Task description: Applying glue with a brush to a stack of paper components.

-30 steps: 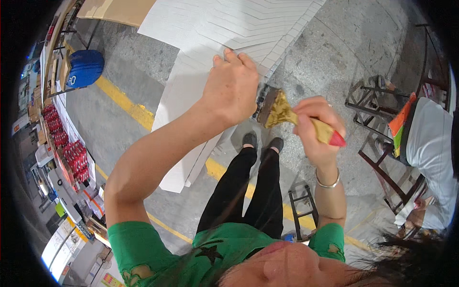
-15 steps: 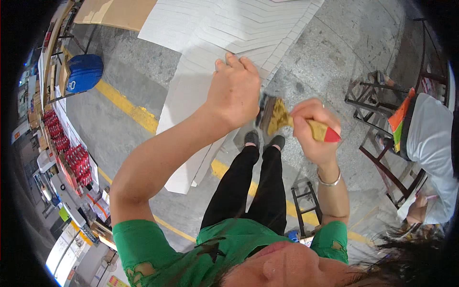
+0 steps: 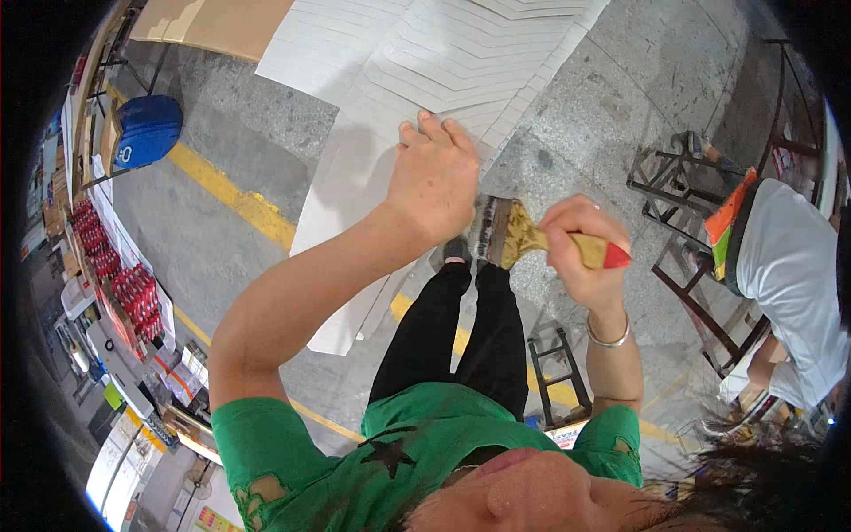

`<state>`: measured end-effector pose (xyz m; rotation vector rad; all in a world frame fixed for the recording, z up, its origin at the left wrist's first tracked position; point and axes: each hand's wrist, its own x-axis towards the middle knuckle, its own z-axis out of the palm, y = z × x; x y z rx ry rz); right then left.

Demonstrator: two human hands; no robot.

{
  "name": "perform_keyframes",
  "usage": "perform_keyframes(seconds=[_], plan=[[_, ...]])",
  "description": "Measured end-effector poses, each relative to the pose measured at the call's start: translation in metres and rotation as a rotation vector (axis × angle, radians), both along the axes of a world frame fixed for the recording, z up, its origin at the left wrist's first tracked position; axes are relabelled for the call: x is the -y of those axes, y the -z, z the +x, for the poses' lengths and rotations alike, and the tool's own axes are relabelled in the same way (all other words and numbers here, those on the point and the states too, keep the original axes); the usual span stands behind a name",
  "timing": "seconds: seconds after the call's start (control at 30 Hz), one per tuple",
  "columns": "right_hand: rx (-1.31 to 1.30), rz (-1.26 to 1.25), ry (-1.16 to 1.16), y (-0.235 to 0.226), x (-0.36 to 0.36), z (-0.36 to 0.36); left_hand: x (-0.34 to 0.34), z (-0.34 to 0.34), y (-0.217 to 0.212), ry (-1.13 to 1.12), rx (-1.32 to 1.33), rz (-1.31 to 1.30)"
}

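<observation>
My right hand point(image 3: 585, 257) grips a wide flat paintbrush point(image 3: 521, 234) by its yellow, red-tipped handle. The dark bristles point left and end just beside my left wrist; whether they touch the sheets' edge cannot be made out. Palm down, my left hand point(image 3: 436, 182) rests on a fanned stack of pale grey-white sheets point(image 3: 355, 213), its fingers stretched forward and a little apart. The sheets overlap in staggered steps, and their edges make bent parallel lines running away from me. Part of the stack is hidden under my left hand and forearm.
Brown cardboard point(image 3: 213, 27) lies at the far left, near a blue object point(image 3: 149, 131) on a metal frame. Dark metal stands point(image 3: 674, 186) and a person in a white top point(image 3: 789, 275) are at the right. A small black rack point(image 3: 560, 381) stands near my right forearm.
My right hand has shifted slightly, and the brush shows sharper with its bristles a little lower. My left hand has slid slightly nearer on the sheets. The view has tilted a little.
</observation>
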<state>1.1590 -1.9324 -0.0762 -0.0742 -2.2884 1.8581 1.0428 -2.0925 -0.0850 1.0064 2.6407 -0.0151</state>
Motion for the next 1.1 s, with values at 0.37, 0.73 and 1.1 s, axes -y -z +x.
perform_keyframes(seconds=[0.37, 0.73, 1.1], plan=[[0.072, -0.068, 0.059, -0.042, -0.059, 0.002, -0.006, 0.005, 0.006, -0.035, 0.071, 0.072], [0.091, -0.28, 0.599, -0.079, -0.291, 0.017, -0.052, -0.045, -0.024, -0.481, 0.481, -0.294], [0.15, -0.137, 0.627, -0.125, -0.488, -0.116, -0.334, -0.231, -0.143, -0.409, 0.299, 0.516]])
